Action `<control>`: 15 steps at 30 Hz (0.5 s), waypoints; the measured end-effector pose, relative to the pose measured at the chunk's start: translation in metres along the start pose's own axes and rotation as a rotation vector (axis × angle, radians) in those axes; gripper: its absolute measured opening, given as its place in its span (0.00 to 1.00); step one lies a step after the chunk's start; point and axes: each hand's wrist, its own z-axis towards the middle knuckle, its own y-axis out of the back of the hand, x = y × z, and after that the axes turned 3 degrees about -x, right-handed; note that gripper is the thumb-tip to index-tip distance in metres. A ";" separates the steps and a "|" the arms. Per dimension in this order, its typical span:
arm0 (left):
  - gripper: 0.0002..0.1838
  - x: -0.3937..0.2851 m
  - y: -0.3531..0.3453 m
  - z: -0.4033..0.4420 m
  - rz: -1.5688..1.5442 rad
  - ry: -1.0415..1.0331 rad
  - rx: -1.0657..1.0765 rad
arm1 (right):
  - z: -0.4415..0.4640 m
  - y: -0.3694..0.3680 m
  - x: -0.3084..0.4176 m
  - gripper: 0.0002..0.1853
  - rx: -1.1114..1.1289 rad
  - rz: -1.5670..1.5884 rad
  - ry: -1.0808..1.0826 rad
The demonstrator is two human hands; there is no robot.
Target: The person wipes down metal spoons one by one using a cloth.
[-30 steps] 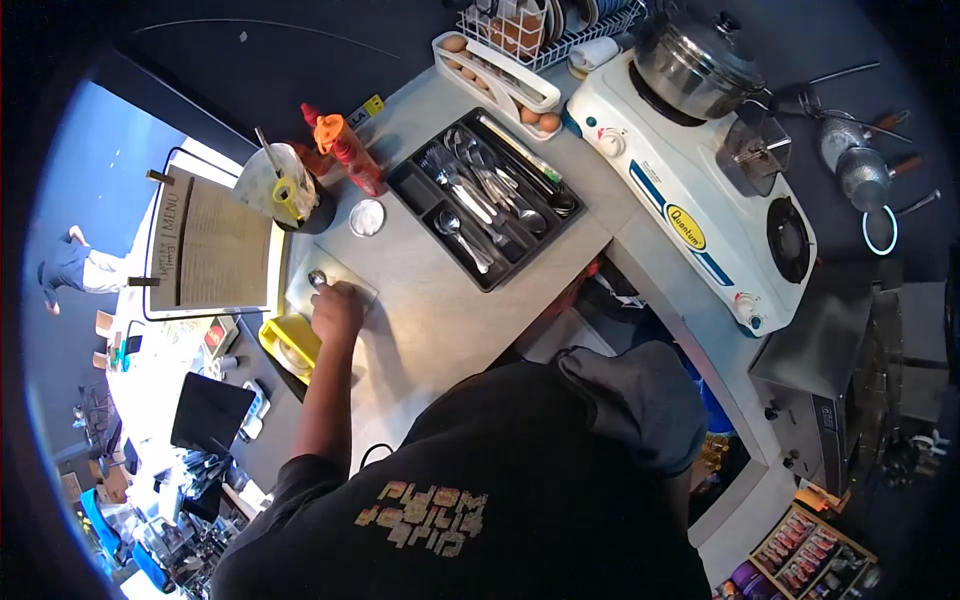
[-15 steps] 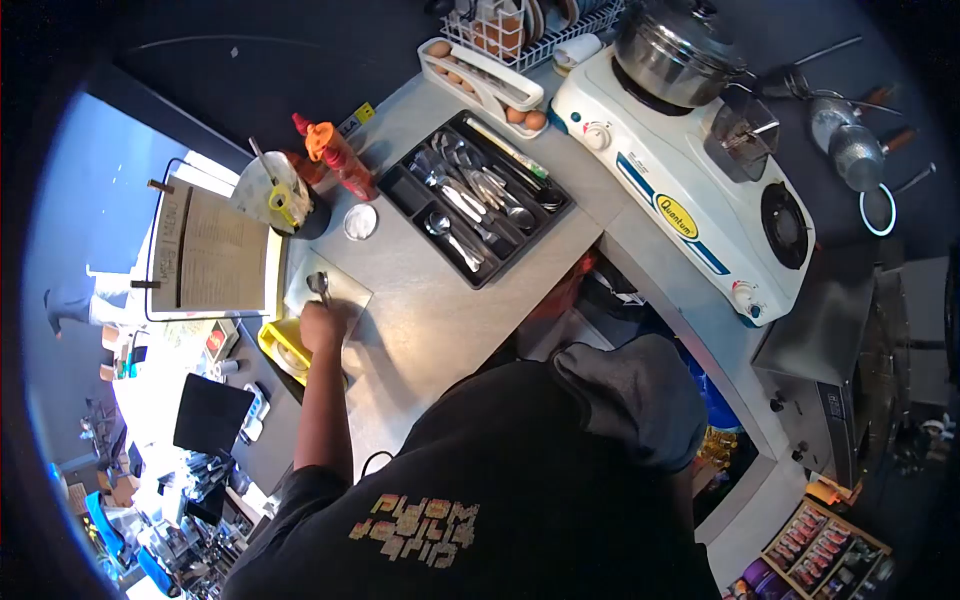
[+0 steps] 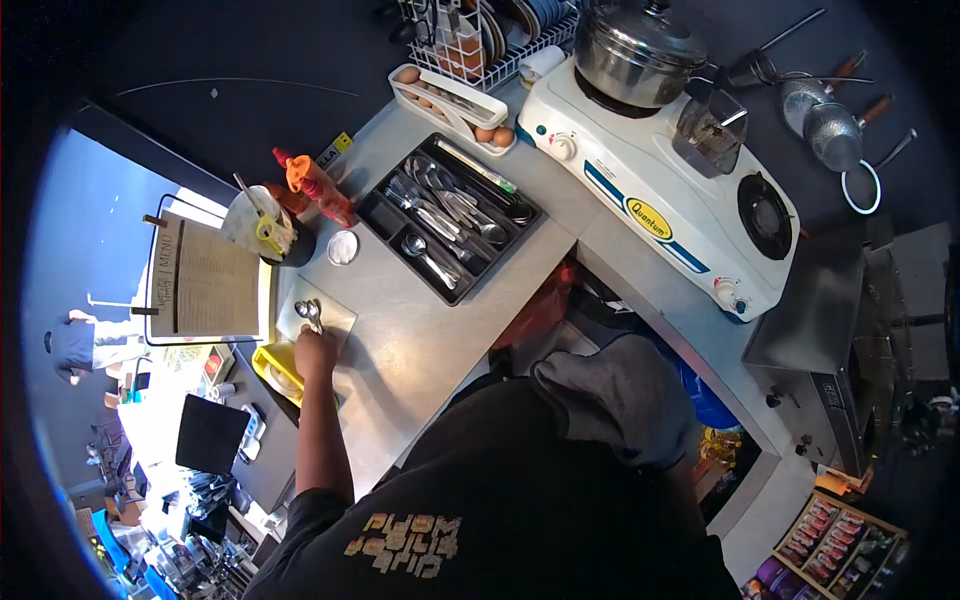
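My left hand (image 3: pixel 316 356) is closed around the handles of some metal spoons (image 3: pixel 308 312), their bowls pointing away from me. It is over a pale flat sheet (image 3: pixel 340 322) on the counter, beside a yellow container (image 3: pixel 275 372). Up and to the right lies a black cutlery tray (image 3: pixel 462 290) holding spoons, forks and other cutlery in separate compartments. A grey cloth (image 3: pixel 615 395) is bunched at my right side. My right hand does not show.
A white two-burner stove (image 3: pixel 600 150) carries a steel pot (image 3: pixel 640 60). Behind the tray is an egg holder (image 3: pixel 450 105). Sauce bottles (image 3: pixel 325 200), a tub with utensils (image 3: pixel 285 235), a small white round dish (image 3: pixel 343 247) and a menu board (image 3: pixel 215 275) line the left.
The view has shifted slightly, so the counter objects sit further left. My left hand stays by the yellow container, and the spoon bowls now show more plainly.
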 end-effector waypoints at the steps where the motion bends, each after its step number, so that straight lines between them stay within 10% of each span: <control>1: 0.18 0.001 -0.004 0.000 -0.028 -0.006 -0.004 | 0.000 0.004 -0.001 0.20 -0.004 -0.004 0.005; 15: 0.19 -0.005 -0.010 -0.006 -0.070 0.021 -0.144 | -0.018 0.086 -0.030 0.18 -0.092 -0.015 -0.001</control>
